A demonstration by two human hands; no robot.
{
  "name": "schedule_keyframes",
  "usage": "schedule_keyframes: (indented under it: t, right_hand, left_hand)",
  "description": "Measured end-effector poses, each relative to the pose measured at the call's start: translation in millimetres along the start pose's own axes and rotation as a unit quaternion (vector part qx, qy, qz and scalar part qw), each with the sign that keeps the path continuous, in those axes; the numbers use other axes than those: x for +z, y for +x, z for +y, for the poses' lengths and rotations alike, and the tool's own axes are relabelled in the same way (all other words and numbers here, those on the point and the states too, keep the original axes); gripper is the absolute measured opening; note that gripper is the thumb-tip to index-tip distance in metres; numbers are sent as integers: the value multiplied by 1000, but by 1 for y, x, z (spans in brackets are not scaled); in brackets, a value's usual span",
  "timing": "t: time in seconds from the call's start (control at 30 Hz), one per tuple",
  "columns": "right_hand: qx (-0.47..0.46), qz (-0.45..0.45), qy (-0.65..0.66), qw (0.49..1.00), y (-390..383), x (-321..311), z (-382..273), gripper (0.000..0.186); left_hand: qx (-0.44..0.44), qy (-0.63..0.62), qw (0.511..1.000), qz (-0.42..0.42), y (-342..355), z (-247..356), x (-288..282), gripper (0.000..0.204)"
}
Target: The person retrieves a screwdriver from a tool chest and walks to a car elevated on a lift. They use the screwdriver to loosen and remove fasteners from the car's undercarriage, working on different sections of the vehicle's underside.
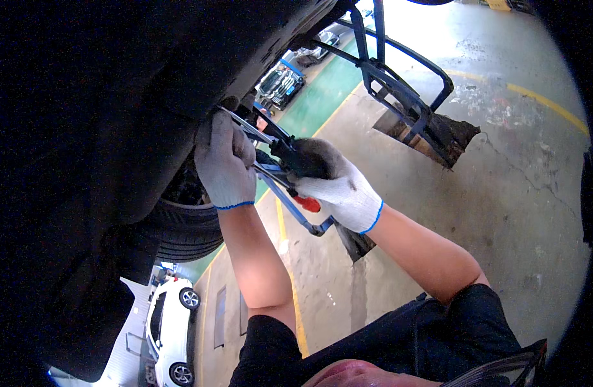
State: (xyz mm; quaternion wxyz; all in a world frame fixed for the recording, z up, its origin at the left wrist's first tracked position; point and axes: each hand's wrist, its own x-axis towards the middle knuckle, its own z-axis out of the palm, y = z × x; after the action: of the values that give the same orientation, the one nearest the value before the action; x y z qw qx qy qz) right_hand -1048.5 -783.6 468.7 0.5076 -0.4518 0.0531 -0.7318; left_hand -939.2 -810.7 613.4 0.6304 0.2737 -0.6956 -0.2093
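Both my hands wear white knitted gloves with blue cuff edges, and their finger parts are grey with dirt. My left hand [225, 161] is raised against the dark underside of a lifted car [148, 84]. Its fingers are curled, and what they grip is hidden. To its right, my right hand [341, 184] is closed around a dark tool [303, 160], whose exact kind I cannot make out. A thin metal rod [248, 127] runs from near my left fingers toward this tool. Below the tool, a red piece [307, 204] shows.
A blue lift arm [300, 216] passes below my hands. A dark metal frame [406, 97] stands over a floor recess to the right. The car's tyre [188, 232] hangs at left. A white car [171, 329] is parked lower left; other vehicles [280, 84] stand farther back.
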Motion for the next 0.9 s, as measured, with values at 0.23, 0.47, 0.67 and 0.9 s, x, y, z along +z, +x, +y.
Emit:
schedule_keyframes:
  t: [0.23,0.47,0.67,0.9]
  right_hand:
    - [47,-93,-125,987,27,18,-37,49]
    - [-149,-81,-283,944,52,13,-25,42]
    - [-179,-60,-378,907,69,19,-41,35]
    - [-153,-90,-573,800,73,32,-80,42]
  left_hand:
    - [-36,-135,990,-26,12,3,-10,23]
    - [-70,-219,966,-116,16,1,-16,31]
    - [-83,-253,954,-135,17,0,-15,32]
    - [-94,-255,955,-121,11,1,-20,23]
